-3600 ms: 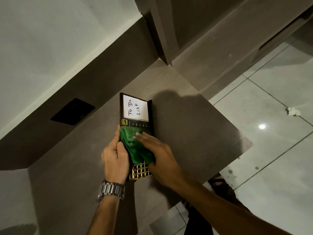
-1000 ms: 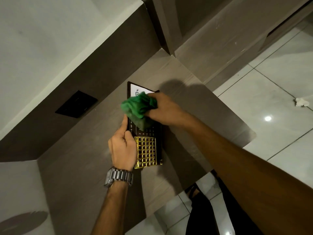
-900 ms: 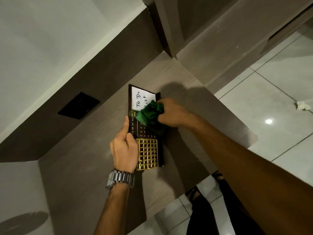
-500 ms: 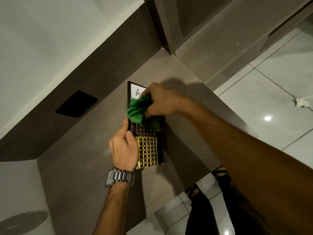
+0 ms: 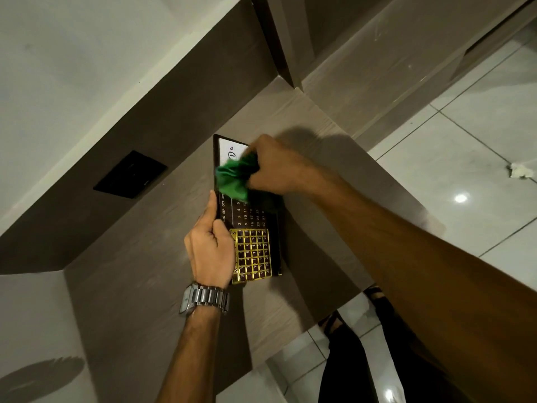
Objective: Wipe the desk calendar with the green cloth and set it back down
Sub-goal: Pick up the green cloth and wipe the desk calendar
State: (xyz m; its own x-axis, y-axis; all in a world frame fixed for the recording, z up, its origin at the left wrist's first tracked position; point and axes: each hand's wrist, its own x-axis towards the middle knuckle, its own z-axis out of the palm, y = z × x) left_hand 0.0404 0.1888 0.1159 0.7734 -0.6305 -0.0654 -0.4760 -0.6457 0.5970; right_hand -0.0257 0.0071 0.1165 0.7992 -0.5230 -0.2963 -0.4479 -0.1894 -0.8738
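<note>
Nearby, wall socket plate (image 5: 130, 174), floor scrap (image 5: 520, 171).

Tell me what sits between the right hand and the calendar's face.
In the head view, the bunched green cloth lies between the right hand and the desk calendar.

Desk (image 5: 139, 286): grey-brown woodgrain.
Wall plate (image 5: 130, 174): black, set in the dark back panel.
Floor (image 5: 453, 158): glossy pale tiles.
Scrap (image 5: 520, 171): crumpled, white, on the floor.

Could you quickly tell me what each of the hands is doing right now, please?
Left hand: closed on the desk calendar edge.
Right hand: closed on the green cloth.
</note>
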